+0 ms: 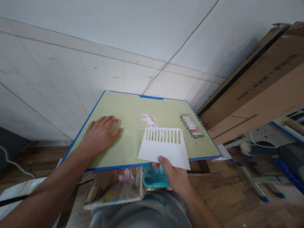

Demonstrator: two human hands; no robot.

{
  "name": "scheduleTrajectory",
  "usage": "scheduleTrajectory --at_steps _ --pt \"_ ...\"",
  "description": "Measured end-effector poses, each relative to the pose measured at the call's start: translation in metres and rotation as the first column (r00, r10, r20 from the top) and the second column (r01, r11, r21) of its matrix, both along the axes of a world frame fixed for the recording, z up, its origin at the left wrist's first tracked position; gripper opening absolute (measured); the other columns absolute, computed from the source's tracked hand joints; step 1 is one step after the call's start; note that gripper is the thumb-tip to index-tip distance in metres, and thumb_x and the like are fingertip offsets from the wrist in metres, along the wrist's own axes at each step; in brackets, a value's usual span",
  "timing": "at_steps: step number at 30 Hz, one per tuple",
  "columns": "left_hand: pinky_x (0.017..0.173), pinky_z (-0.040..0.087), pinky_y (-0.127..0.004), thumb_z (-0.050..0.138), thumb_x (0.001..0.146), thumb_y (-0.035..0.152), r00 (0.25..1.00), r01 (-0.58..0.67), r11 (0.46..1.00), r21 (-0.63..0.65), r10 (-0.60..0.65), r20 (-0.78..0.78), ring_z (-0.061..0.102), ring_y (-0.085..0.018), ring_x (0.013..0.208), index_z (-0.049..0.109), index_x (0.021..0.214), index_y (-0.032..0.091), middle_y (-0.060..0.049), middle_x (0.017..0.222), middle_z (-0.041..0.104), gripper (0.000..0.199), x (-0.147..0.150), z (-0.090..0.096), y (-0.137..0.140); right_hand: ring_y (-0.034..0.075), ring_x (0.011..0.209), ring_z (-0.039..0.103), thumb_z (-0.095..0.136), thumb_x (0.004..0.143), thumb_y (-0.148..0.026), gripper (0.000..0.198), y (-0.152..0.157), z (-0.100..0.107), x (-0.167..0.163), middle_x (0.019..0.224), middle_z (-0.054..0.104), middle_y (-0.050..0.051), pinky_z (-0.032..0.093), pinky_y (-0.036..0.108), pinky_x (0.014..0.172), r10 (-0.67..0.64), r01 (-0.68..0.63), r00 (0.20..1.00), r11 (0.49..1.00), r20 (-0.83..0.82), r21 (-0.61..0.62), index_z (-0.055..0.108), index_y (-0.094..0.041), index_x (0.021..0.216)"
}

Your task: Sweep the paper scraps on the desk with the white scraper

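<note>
Grey fabric [140, 212] is covering the person's lap, closest of all. Just past it, an open, patterned box [128, 198] is holding pinkish bits, and a teal basket [158, 185] is sitting to its right, both partly beneath the desk's near edge. Above the basket, the right hand [177, 179] is gripping a white slotted card [163, 150], the thumb pressing on top and the other fingers mostly hiding underneath. The card is spreading across the near edge of the pale green, blue-rimmed desktop [128, 139], its row of narrow slots lying along the far side; whether it is touching the surface, I cannot tell. Over on the left, the left hand [99, 134] is lying palm down, gripping nothing, its fingers spreading on the desktop. Just beyond the card, pale pinkish scraps [149, 120] are lying in a small heap. A pixelated flat object [192, 125] is resting near the right edge. Brown cardboard [258, 82] is leaning on the right, and a thin cable [180, 47] is running up the white wall [114, 31] behind everything.
</note>
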State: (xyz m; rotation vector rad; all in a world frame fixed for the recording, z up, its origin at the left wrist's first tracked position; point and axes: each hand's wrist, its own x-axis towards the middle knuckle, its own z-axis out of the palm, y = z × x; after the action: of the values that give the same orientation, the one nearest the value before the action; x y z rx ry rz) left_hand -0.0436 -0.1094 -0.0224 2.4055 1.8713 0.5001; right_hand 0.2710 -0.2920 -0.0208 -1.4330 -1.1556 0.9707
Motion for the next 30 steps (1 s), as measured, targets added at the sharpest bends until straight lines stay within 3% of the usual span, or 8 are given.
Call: scheduleTrajectory --at_steps 9,17,30 --pt "0.144 0.041 -0.064 0.044 0.113 0.068 0.999 0.029 1.0 0.012 -0.03 0.022 0.056 -0.041 0.175 0.073 0.164 0.021 -0.017 0.182 0.067 0.076 -0.002 0.0 -0.001 0.033 0.087 0.088 0.08 0.105 -0.085 0.063 0.007 -0.012 0.002 0.083 0.091 0.009 0.074 0.042 0.094 0.017 -0.017 1.0 1.0 0.022 0.012 0.087 -0.029 0.077" --pt "0.143 0.045 -0.061 0.051 0.111 0.061 0.997 0.044 0.998 0.033 -0.046 0.065 0.06 -0.04 0.171 0.078 0.156 0.025 -0.013 0.177 0.072 0.063 -0.005 -0.001 0.001 0.031 0.085 0.088 0.078 0.109 -0.078 0.059 0.008 -0.013 0.0 0.084 0.09 0.007 0.074 0.039 0.092 0.054 -0.054 0.998 0.997 0.017 0.051 0.088 -0.029 0.078" --pt "0.144 0.047 -0.058 0.061 0.109 0.056 0.993 0.049 0.998 0.05 -0.054 0.104 0.065 -0.038 0.167 0.082 0.149 0.027 -0.011 0.172 0.076 0.054 -0.01 -0.004 0.006 0.03 0.083 0.089 0.081 0.109 -0.072 0.052 0.008 -0.023 0.004 0.084 0.091 0.008 0.074 0.04 0.095 0.053 -0.053 0.998 0.999 0.017 -0.001 0.091 -0.028 0.083"
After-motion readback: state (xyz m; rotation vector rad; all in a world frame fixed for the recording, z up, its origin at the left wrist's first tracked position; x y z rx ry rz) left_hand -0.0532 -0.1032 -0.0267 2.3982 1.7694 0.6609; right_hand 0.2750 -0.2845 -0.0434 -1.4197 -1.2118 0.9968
